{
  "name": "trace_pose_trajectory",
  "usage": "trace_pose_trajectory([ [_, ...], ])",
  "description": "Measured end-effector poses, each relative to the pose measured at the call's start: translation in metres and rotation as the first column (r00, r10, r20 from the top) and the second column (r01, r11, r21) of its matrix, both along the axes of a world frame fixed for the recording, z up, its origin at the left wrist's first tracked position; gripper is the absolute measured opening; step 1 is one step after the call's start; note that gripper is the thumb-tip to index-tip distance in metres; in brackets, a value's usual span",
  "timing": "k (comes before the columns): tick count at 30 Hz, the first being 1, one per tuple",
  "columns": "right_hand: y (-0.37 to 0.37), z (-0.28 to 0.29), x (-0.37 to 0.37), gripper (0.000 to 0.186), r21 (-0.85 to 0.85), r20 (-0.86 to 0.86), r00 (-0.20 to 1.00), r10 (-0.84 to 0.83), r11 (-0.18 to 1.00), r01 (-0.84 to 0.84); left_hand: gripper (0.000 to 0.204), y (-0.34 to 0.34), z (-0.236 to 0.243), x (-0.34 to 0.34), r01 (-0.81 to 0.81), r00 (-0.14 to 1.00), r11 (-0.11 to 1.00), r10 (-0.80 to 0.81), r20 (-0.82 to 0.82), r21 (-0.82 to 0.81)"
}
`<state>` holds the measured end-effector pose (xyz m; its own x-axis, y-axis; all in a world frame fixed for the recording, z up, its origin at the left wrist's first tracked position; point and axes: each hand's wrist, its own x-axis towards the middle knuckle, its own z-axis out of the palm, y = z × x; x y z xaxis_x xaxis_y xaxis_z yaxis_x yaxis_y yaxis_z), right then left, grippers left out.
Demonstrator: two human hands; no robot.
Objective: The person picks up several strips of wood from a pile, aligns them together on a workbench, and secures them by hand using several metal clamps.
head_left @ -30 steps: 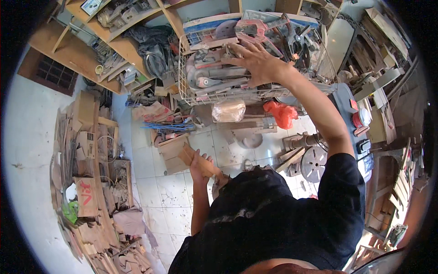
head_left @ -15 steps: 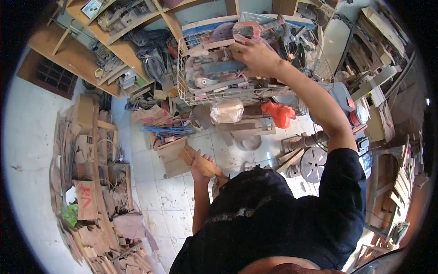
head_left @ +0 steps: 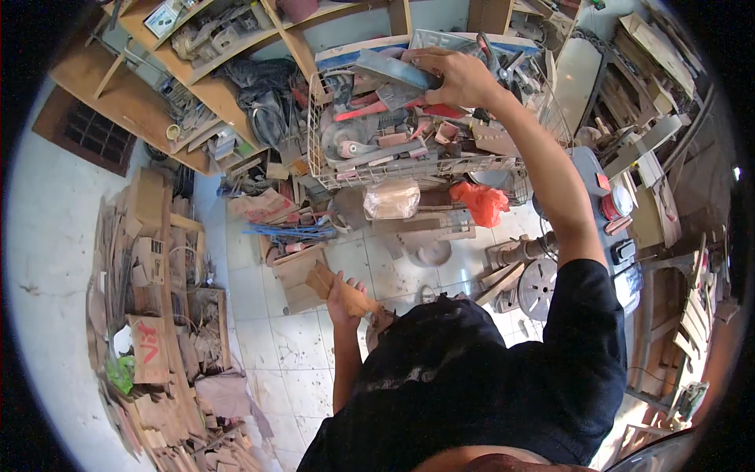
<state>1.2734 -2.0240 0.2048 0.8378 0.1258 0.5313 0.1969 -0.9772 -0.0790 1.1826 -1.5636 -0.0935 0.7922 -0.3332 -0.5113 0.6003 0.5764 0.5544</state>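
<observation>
My right hand (head_left: 465,81) reaches over a wire basket (head_left: 313,134) full of tools. Its fingers close around one end of a long blue-grey block (head_left: 397,69), held tilted above the pile. Beneath the block lies a red-handled tool (head_left: 363,110), partly covered. Lower down, my left hand (head_left: 346,300) grips a shaped piece of orange-brown wood (head_left: 340,289); the wood's near end comes close to my dark shirt. Other tools in the basket overlap, and several cannot be told apart.
Under the basket sit a plastic-wrapped bundle (head_left: 392,200) and a red plastic bag (head_left: 481,204). A round slotted metal disc (head_left: 539,283) stands at the right. Wood offcuts (head_left: 177,425) crowd the left wall, and open shelves (head_left: 236,47) line the back.
My right hand has lifted the blue-grey block out of the pile. A red tool that stood near that hand now shows lower, its handles across the pile. My left hand keeps the wood.
</observation>
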Motion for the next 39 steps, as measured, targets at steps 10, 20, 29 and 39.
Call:
trace_pose_trajectory([
  [10, 0.022, -0.013, -0.022, 0.052, -0.096, -0.202, 0.979, -0.027, 0.995, 0.008, 0.048, 0.002, 0.003, -0.007, -0.018, 1.000, 1.000, 0.018, -0.020, 0.021],
  [20, 0.106, -0.021, -0.007, 0.049, -0.081, -0.179, 0.928, 0.327, 0.935, -0.345, 0.053, -0.008, -0.003, 0.000, 0.044, 0.997, 0.990, -0.036, 0.066, -0.132],
  [29, 0.125, -0.013, 0.024, 0.082, -0.342, -0.487, 0.856, 0.172, 0.864, -0.369, 0.050, 0.003, -0.008, -0.009, -0.049, 0.998, 0.996, 0.051, 0.027, -0.070],
  [39, 0.106, -0.005, 0.044, 0.075, -0.170, -0.485, 0.848, 0.216, 0.927, -0.334, 0.052, 0.014, -0.003, -0.007, -0.080, 0.997, 0.994, 0.080, -0.003, -0.071],
])
